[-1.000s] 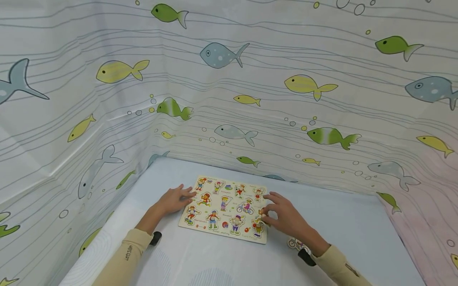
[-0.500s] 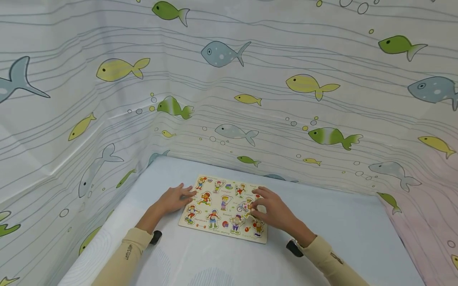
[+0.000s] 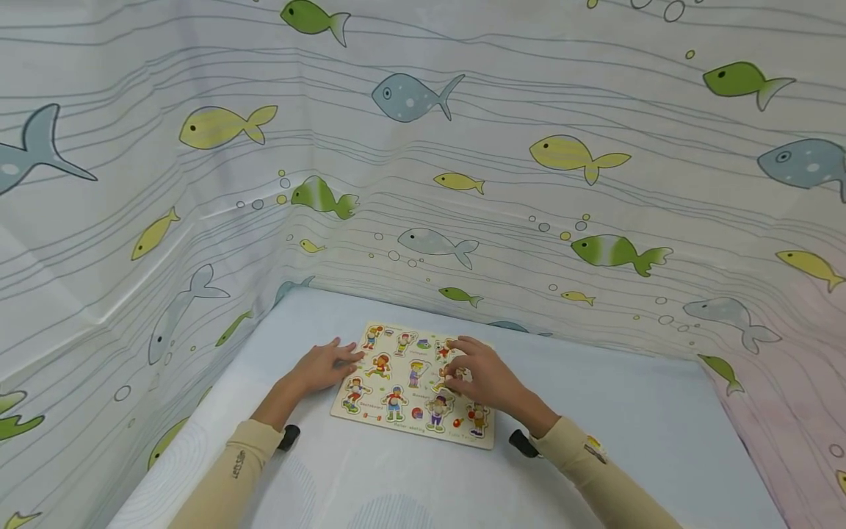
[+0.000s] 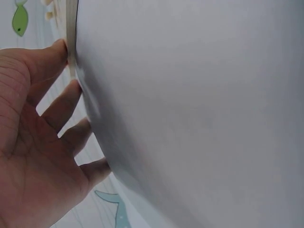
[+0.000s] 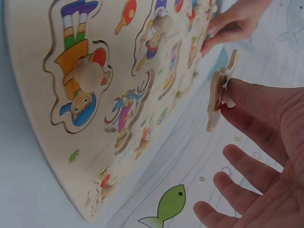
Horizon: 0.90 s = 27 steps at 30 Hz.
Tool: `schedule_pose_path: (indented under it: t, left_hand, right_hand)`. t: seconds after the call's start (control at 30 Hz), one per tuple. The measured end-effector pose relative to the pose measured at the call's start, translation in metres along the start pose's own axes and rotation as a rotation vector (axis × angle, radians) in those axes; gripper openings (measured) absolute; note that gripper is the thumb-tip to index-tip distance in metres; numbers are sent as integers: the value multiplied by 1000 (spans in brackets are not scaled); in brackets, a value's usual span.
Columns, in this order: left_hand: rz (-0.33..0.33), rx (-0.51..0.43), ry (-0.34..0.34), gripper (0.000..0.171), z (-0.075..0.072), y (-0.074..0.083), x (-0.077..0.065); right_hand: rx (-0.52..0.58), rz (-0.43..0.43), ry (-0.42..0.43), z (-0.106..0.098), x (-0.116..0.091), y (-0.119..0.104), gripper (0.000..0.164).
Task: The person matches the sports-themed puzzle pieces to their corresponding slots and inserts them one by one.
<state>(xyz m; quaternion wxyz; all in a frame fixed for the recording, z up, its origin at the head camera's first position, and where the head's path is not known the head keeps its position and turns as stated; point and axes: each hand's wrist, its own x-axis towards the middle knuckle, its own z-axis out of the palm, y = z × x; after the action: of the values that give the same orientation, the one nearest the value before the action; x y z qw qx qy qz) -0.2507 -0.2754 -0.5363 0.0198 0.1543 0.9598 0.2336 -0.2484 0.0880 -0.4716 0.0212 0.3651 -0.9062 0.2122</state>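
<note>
A wooden knob puzzle board [image 3: 423,438] printed with sports figures lies on the table in the head view. My right hand [image 3: 489,376] is above its right half and pinches a loose puzzle piece [image 5: 216,97] by its knob between thumb and forefinger; the other fingers are spread. In the right wrist view the piece is edge-on and apart from the board, so little of its picture shows. A cyclist-shaped recess [image 5: 126,111] appears in the board there. My left hand [image 3: 320,369] rests at the board's left edge, its fingertips touching the edge and tabletop.
A pale tablecloth [image 3: 628,411] covers the table. Behind and to the left hangs a fish-print curtain [image 3: 357,162]. Part of a yellow-and-red item [image 3: 595,442] peeks out beside my right sleeve [image 3: 588,470], which mostly hides it.
My right hand has moved left over the board with the puzzle piece, from its right edge toward the middle. A cyclist piece beside the right wrist is now mostly hidden. My left hand stays put.
</note>
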Motion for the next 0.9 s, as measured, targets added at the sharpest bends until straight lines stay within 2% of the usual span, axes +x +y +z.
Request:
schedule_pose_path:
  t: [0.33,0.53,0.9]
  left_hand:
    - [2,-4,2,36,0,1,0]
    - [7,7,2,36,-2,2,-1]
    - [9,-6,-7,35,-1,-2,-1]
  right_hand:
    - [4,-22,-11,9,22,-10,6]
    - [3,-57,-15,14,36,-19,10]
    - [14,-97,-18,32,63,-28,10]
